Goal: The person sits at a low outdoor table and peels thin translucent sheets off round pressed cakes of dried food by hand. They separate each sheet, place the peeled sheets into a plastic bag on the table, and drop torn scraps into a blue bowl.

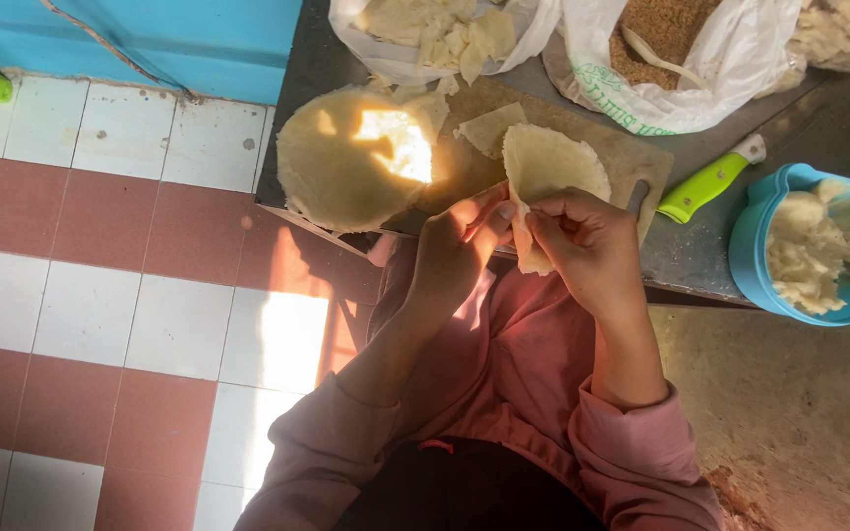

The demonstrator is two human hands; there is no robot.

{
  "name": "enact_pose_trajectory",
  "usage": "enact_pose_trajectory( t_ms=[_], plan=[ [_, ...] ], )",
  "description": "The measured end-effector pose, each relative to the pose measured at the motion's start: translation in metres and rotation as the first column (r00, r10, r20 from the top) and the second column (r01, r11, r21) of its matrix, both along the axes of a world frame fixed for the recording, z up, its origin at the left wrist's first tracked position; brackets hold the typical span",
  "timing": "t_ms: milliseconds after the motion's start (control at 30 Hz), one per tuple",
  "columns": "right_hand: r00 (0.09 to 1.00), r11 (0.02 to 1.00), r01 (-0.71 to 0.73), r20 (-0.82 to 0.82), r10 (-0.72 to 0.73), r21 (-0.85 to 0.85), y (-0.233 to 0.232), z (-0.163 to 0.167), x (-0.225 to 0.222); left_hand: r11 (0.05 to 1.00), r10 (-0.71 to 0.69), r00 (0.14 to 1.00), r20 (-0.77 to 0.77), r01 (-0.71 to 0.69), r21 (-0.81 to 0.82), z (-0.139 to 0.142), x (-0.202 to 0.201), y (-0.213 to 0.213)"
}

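Both hands pinch one pale dough sheet [543, 172] over the near table edge, left hand [459, 251] and right hand [587, 241] with fingers closed on its lower fold, seemingly a half-formed cone, right of the round dough stack [346, 162]

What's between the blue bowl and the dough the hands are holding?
A knife with a green handle lies on the table between the blue bowl and the dough, seen in the head view.

Sharp daylight; a sun patch glares on the dough round [346, 157], corners dim.
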State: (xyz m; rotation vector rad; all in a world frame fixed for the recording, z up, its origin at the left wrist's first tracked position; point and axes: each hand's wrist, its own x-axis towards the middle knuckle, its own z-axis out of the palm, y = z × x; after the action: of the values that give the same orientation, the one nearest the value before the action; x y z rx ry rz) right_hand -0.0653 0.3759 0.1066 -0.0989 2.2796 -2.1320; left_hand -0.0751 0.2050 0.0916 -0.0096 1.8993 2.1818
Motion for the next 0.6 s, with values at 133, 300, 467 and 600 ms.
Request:
enact_pose_trajectory(
  t_ms=[133,300,467,600],
  plan=[
    [1.0,0.999,0.003,-0.005,-0.003,-0.035,0.002,-0.007,-0.001,0.999,0.032,0.996,-0.078,-0.033,-0.017,-0.016,0.005,0.006],
    [1.0,0.992,-0.005,-0.021,0.003,-0.125,0.002,-0.005,0.004,0.98,0.11,0.98,-0.168,-0.135,-0.144,-0.018,0.015,0.007],
    [0.998,0.997,-0.009,-0.062,0.004,-0.082,-0.003,-0.004,0.006,0.96,0.148,0.884,-0.443,-0.236,-0.15,-0.006,0.028,0.011],
    [0.997,1.0,0.021,-0.077,-0.021,0.001,-0.005,-0.005,0.006,0.911,0.151,0.901,-0.407,-0.287,-0.296,0.002,0.025,0.009]
  ],
)
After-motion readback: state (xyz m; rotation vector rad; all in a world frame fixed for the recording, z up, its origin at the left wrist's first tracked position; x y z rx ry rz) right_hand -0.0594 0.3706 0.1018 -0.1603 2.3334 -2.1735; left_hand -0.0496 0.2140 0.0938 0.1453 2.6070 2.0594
